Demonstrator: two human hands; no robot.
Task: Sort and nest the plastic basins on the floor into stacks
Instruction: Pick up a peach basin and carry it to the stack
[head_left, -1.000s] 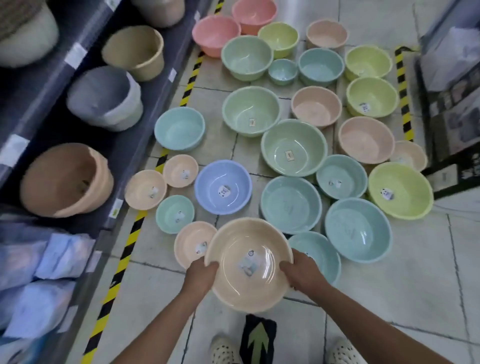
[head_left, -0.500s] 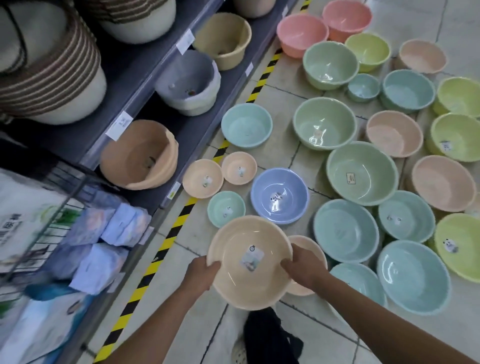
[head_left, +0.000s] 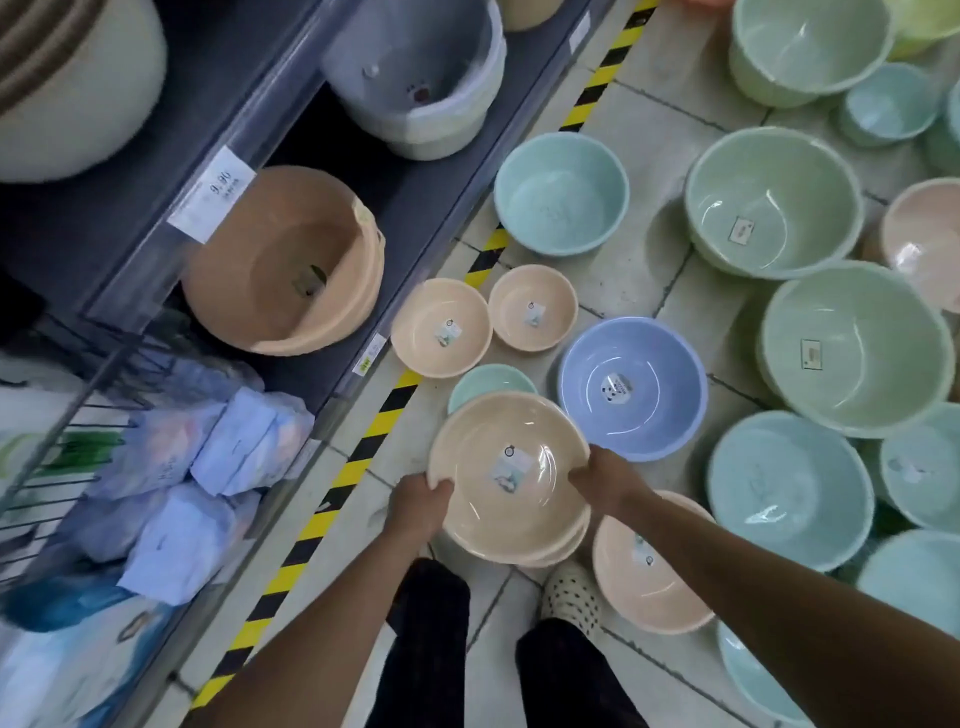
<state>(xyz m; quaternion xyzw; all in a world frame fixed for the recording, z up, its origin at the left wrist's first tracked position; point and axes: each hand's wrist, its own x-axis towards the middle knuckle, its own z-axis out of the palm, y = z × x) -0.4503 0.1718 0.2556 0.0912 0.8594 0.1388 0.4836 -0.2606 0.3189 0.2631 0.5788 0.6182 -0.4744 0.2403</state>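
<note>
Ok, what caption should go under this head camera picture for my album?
Sorting time: left hand and right hand grip a peach basin over a floor crowded with pastel basins.

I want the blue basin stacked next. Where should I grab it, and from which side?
Probably best: take the blue basin by its rim from above, at the near edge by the right hand. It sits upright, mouth up, so the lip is exposed.

We read only "9.90", on the white price tag (head_left: 215, 193) on the grey shelf edge (head_left: 140, 260). Stickers in the peach plastic basin (head_left: 467, 519) and blue plastic basin (head_left: 670, 374): too blurred.
</note>
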